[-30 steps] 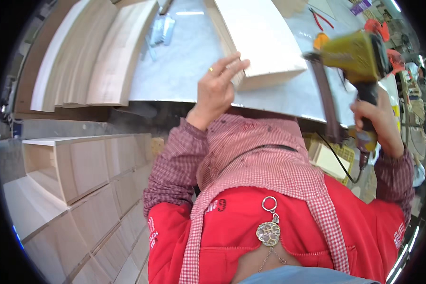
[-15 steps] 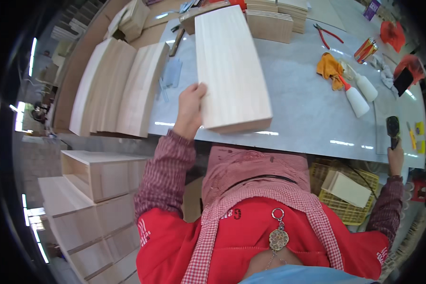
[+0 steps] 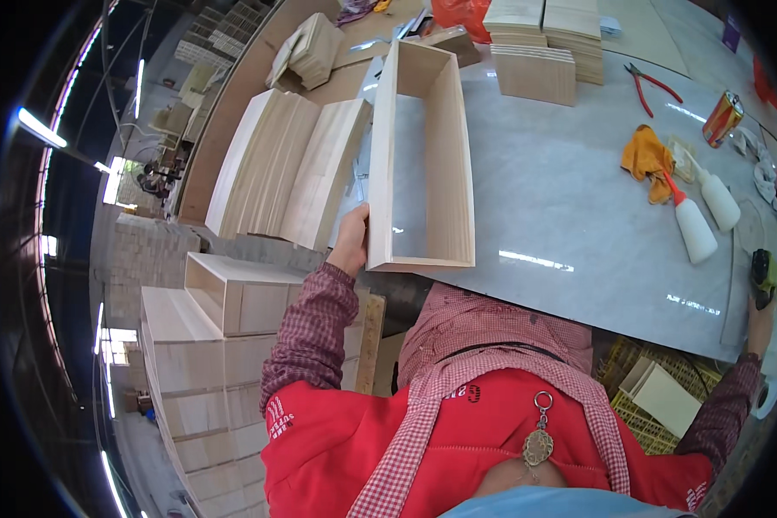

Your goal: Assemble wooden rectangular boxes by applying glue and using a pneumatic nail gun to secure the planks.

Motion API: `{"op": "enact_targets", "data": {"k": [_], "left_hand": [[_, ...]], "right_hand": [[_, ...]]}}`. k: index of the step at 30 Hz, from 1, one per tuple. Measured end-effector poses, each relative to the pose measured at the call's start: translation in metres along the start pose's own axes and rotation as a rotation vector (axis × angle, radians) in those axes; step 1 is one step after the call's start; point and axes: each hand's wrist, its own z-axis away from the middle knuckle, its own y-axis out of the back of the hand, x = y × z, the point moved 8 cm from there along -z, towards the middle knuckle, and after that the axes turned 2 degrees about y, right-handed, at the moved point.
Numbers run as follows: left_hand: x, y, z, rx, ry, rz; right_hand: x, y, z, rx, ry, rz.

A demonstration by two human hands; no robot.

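A long, pale rectangular wooden frame (image 3: pixel 450 155) is tilted at the front edge of the table, its open side facing up. The grey tabletop shows through its middle. My left hand (image 3: pixel 351 240) grips its near left side; some fingers are hidden behind the wood. At the far right, my right hand (image 3: pixel 760 324) is closed around the lower part of a black and yellow-green hand tool (image 3: pixel 763 274), whose exact kind I cannot make out. The tool is at the table's right side, well apart from the frame.
Wooden boards (image 3: pixel 276 164) lean together on the left, and thin panels (image 3: pixel 535 73) are stacked at the back. Red-handled pliers (image 3: pixel 646 86), an orange cloth (image 3: pixel 647 160), white squeeze bottles (image 3: pixel 696 229) and a can (image 3: pixel 723 119) lie to the right. Wooden boxes (image 3: pixel 207 371) are stacked lower left.
The wooden frame has been turned in my left hand, from a broad flat face upward to its open side upward. My right hand stays at the tool; the view has shifted.
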Motion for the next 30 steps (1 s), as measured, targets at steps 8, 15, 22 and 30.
{"op": "enact_targets", "data": {"k": [8, 15, 22, 30], "left_hand": [[-0.012, 0.017, -0.003, 0.129, 0.189, -0.066], [-0.041, 0.033, -0.012, 0.099, 0.243, -0.052], [-0.041, 0.050, -0.027, 0.204, 0.130, -0.213], [0.116, -0.040, -0.007, -0.168, -0.157, -0.594]], "right_hand": [[-0.094, 0.071, -0.002, 0.173, 0.223, 0.142], [-0.217, 0.055, 0.017, -0.027, 0.396, -0.272], [-0.272, 0.034, 0.050, -0.341, 0.343, -0.605], [-0.257, 0.005, 0.048, -0.390, 0.208, -0.636]]}}
